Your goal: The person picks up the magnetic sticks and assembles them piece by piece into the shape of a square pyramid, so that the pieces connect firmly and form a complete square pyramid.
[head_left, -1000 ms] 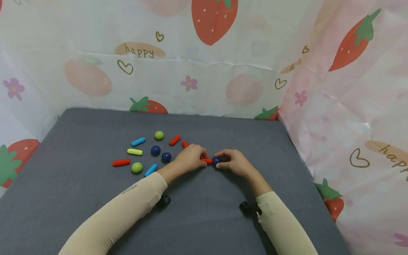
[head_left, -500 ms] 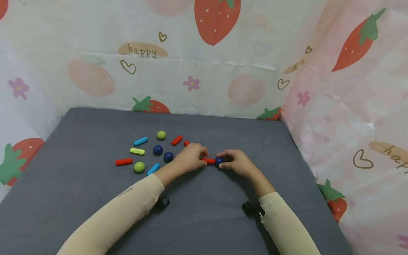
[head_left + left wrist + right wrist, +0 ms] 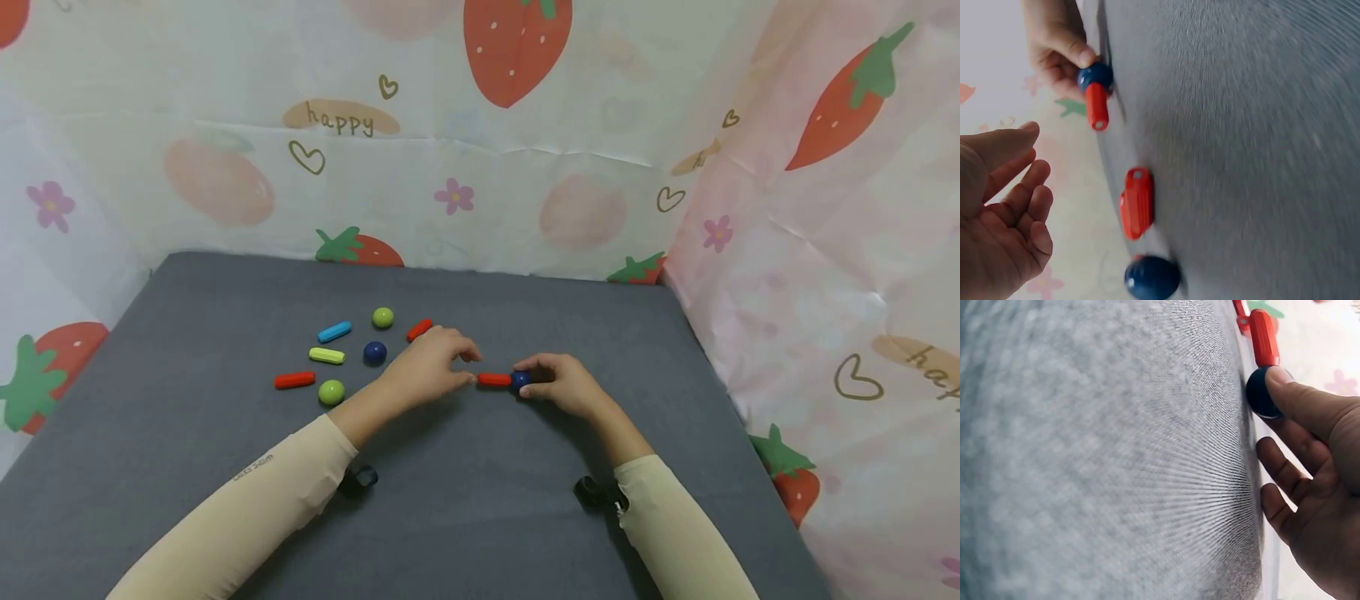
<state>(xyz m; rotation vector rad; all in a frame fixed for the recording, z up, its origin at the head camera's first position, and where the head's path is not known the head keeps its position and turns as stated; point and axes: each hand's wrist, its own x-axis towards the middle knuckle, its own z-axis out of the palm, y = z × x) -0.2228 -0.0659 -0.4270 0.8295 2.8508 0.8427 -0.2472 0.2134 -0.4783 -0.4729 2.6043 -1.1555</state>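
Observation:
Between thumb and fingers, my right hand (image 3: 564, 385) pinches a dark blue ball (image 3: 521, 381). A red stick (image 3: 494, 380) is joined to the ball and points left, its free end showing a hole in the left wrist view. Just left of that end is my left hand (image 3: 426, 367), holding nothing, with its thumb and fingers apart. In the left wrist view, other red sticks (image 3: 1137, 203) and a blue ball (image 3: 1152, 277) lie on the cloth beyond my left hand (image 3: 1007, 212).
Left of my hands on the grey cloth (image 3: 525, 517) lie a blue ball (image 3: 375, 353), green balls (image 3: 332, 392), a blue stick (image 3: 334, 332), a yellow-green stick (image 3: 327, 356) and a red stick (image 3: 295, 380). A printed curtain (image 3: 487, 167) stands behind.
My left hand has let go of the red stick and drawn back left, now covering some loose pieces. The right hand still holds the ball, with the stick staying attached.

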